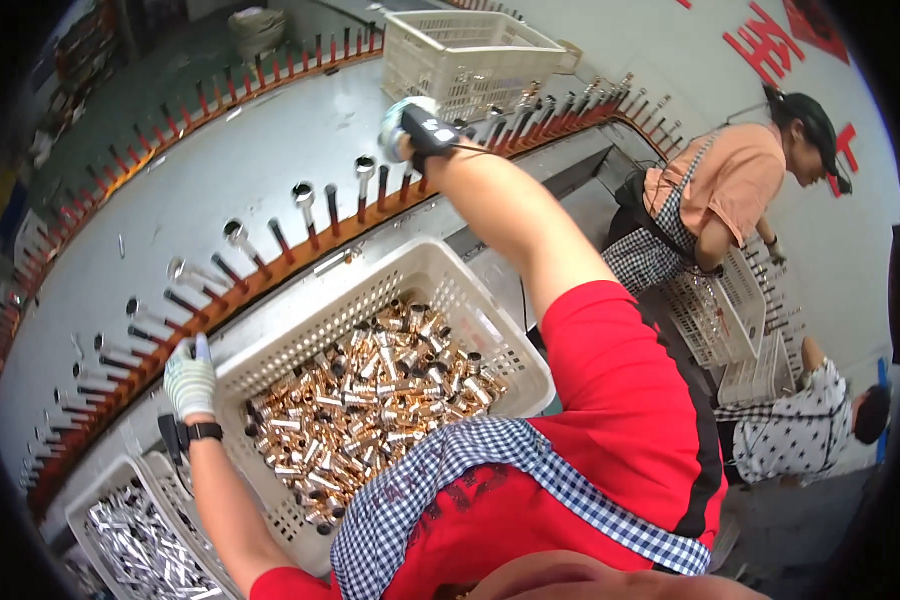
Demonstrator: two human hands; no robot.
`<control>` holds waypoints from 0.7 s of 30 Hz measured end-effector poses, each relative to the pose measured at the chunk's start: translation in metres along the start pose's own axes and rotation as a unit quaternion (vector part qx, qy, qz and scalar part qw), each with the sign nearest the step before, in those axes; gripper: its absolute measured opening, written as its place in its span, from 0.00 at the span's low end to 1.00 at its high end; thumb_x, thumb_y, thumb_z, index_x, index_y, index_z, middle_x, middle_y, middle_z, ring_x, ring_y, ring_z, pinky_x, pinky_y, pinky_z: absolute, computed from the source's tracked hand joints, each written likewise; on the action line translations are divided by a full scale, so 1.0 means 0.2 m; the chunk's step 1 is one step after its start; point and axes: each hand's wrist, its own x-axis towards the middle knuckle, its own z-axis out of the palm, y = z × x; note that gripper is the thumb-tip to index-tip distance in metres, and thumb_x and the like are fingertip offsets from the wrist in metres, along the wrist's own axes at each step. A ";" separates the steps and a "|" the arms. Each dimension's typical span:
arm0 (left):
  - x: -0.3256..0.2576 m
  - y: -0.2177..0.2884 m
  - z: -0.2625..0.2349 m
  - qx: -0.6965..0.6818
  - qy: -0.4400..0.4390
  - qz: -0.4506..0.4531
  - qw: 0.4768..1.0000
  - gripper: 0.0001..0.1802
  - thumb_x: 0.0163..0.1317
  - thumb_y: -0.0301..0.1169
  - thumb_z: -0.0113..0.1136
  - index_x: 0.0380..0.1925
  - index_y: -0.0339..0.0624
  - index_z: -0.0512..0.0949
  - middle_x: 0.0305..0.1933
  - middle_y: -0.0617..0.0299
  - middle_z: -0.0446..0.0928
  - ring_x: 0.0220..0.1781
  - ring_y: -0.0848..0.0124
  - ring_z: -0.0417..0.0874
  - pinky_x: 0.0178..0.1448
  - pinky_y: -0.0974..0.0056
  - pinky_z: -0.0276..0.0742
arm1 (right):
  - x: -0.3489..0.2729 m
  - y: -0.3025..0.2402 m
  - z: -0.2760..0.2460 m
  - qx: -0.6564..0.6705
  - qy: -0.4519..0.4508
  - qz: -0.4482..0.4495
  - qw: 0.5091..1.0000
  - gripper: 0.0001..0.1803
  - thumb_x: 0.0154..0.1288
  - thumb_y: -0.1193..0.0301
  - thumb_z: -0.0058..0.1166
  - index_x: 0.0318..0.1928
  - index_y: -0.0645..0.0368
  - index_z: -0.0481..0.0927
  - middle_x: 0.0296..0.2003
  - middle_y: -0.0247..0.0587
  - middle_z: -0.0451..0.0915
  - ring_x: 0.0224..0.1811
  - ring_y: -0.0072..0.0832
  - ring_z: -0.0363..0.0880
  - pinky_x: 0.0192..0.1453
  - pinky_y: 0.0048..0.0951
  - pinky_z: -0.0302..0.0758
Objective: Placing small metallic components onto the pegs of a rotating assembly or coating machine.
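Observation:
My left hand [189,380], in a pale striped glove, is beside the left corner of a white perforated crate [440,262]. Two of its fingertips stand apart, and nothing shows between them. Small gold and silver metal fittings [375,385] with dark ends fill the crate. My right arm stretches forward over the conveyor's edge. The right hand [406,128], gloved, with a black device on its wrist, is among the upright pegs, near a large white basket; its fingers are mostly hidden. Shiny tubular metal parts [304,200] sit on some of the red-and-black pegs [280,238].
A curved line of pegs runs around the grey table [210,165]. The large white basket [460,62] stands on it at the far side. Another crate [150,540] of silver parts is at lower left. Two co-workers [720,190] work at the right beside more baskets [725,310].

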 end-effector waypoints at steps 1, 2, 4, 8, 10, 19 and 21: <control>0.04 0.06 0.01 -0.006 0.009 0.018 1.000 0.26 0.70 0.52 0.50 0.43 0.41 0.85 0.43 0.42 0.83 0.48 0.46 0.84 0.54 0.49 0.77 | 0.04 0.07 0.02 -0.130 -0.069 -0.028 0.989 0.04 0.58 0.67 0.57 0.32 0.49 0.82 0.29 0.35 0.81 0.31 0.27 0.81 0.35 0.35 0.80; 0.00 0.03 -0.02 -0.008 -0.002 0.013 1.000 0.25 0.70 0.51 0.50 0.43 0.41 0.85 0.42 0.42 0.84 0.46 0.47 0.85 0.52 0.49 0.78 | 0.03 0.04 0.02 -0.121 -0.069 -0.024 0.990 0.04 0.58 0.67 0.57 0.32 0.49 0.82 0.29 0.35 0.81 0.31 0.27 0.81 0.35 0.35 0.80; -0.03 0.00 -0.02 -0.025 -0.017 -0.022 0.999 0.25 0.70 0.51 0.51 0.45 0.41 0.85 0.42 0.43 0.84 0.46 0.48 0.85 0.52 0.51 0.79 | 0.07 -0.08 -0.01 -0.086 -0.128 -0.026 0.988 0.05 0.59 0.66 0.56 0.33 0.50 0.83 0.32 0.37 0.82 0.34 0.27 0.81 0.38 0.35 0.79; 0.01 0.12 -0.05 -0.031 -0.026 -0.023 0.999 0.25 0.70 0.51 0.51 0.45 0.40 0.85 0.43 0.43 0.84 0.46 0.48 0.86 0.53 0.51 0.79 | 0.13 -0.22 -0.15 -0.035 -0.243 -0.029 0.969 0.08 0.59 0.64 0.55 0.36 0.51 0.85 0.39 0.41 0.83 0.41 0.29 0.82 0.44 0.34 0.79; 0.03 0.15 -0.04 -0.020 -0.013 0.001 1.000 0.26 0.70 0.51 0.50 0.46 0.40 0.85 0.44 0.43 0.84 0.47 0.47 0.85 0.53 0.51 0.79 | 0.12 -0.31 -0.23 -0.011 -0.299 -0.032 0.954 0.10 0.60 0.63 0.55 0.37 0.51 0.86 0.42 0.43 0.84 0.45 0.29 0.83 0.47 0.34 0.79; -0.02 0.04 -0.03 0.002 -0.034 -0.039 0.999 0.27 0.70 0.52 0.50 0.47 0.41 0.85 0.47 0.44 0.84 0.51 0.48 0.84 0.56 0.51 0.78 | -0.58 -0.38 -0.41 0.554 -0.126 -0.004 0.823 0.19 0.63 0.54 0.52 0.37 0.57 0.84 0.29 0.36 0.84 0.28 0.27 0.81 0.30 0.31 0.77; 0.00 0.08 -0.02 0.001 -0.035 -0.031 0.999 0.26 0.70 0.51 0.50 0.48 0.41 0.85 0.48 0.44 0.84 0.52 0.48 0.84 0.57 0.51 0.78 | -0.73 -0.34 -0.30 0.504 -0.114 -0.055 0.854 0.30 0.64 0.53 0.53 0.63 0.55 0.78 0.34 0.34 0.82 0.29 0.23 0.76 0.36 0.27 0.77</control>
